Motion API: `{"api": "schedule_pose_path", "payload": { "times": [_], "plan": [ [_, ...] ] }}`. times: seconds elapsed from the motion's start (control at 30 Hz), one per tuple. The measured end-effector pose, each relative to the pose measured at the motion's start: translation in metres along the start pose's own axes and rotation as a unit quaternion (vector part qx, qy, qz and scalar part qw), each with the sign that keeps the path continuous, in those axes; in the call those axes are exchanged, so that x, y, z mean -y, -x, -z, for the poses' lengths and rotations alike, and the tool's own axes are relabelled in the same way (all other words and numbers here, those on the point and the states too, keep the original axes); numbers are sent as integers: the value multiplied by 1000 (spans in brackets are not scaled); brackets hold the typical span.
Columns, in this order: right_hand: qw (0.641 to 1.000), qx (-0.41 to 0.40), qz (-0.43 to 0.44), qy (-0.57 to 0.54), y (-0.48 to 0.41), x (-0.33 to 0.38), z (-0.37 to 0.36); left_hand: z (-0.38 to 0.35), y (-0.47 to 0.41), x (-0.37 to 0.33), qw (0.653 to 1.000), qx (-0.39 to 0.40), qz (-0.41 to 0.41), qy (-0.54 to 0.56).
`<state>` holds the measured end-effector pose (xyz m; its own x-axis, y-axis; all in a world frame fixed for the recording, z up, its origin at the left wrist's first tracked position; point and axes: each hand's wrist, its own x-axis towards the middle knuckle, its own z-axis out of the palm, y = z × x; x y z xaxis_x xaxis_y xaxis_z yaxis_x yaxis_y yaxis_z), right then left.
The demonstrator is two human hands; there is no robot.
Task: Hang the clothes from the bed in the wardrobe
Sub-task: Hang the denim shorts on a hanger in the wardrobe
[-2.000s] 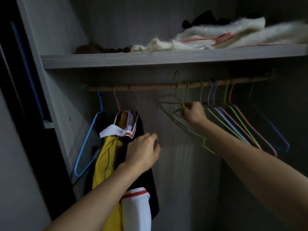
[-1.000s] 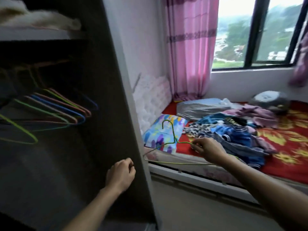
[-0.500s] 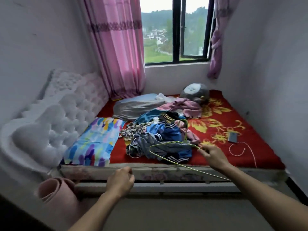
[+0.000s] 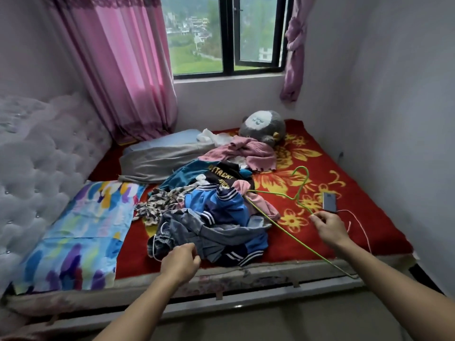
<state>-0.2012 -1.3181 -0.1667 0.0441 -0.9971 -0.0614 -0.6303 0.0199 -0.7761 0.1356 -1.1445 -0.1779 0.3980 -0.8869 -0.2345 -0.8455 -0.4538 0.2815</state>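
I read this as the fetch step: a hanger is in hand and the next garment is being picked from the bed, with nothing from this heap hung yet. My right hand (image 4: 328, 223), at the right of the frame, pinches the thin green wire hanger (image 4: 302, 185) by one shoulder, its hook pointing up over the red floral blanket (image 4: 344, 163), just beside the dark phone (image 4: 330, 201) on its white cable. The tangled pile of clothes (image 4: 216, 212) sits at the centre of the frame, on the blanket near the bed's front edge. My left hand (image 4: 181, 259) is at the pile's near edge with fingers curled against the crumpled grey garment (image 4: 197, 230); I cannot tell whether cloth is actually caught between them. The next move, as I judge it, is to close on that grey piece, lift it free of the blue striped items tangled over it, and feed the hanger through its neck. Half a second ago the left hand was a loose fist down by the bed frame, short of the mattress, and the hanger hovered over the pile; now that hand has reached the clothes and the hanger has swung right.
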Motion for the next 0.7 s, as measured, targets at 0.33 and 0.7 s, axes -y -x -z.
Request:
{"api": "schedule_pose_path", "payload": {
  "times": [0.33, 0.7],
  "plan": [
    [992, -25, -119, -19, -130, -12, -65, 4, -167, -14, 996, 81, -30, -32],
    [956, -62, -272, -94, -348, -104, -166, -53, -323, -40, 985, 157, 20, -63]
  ]
}}
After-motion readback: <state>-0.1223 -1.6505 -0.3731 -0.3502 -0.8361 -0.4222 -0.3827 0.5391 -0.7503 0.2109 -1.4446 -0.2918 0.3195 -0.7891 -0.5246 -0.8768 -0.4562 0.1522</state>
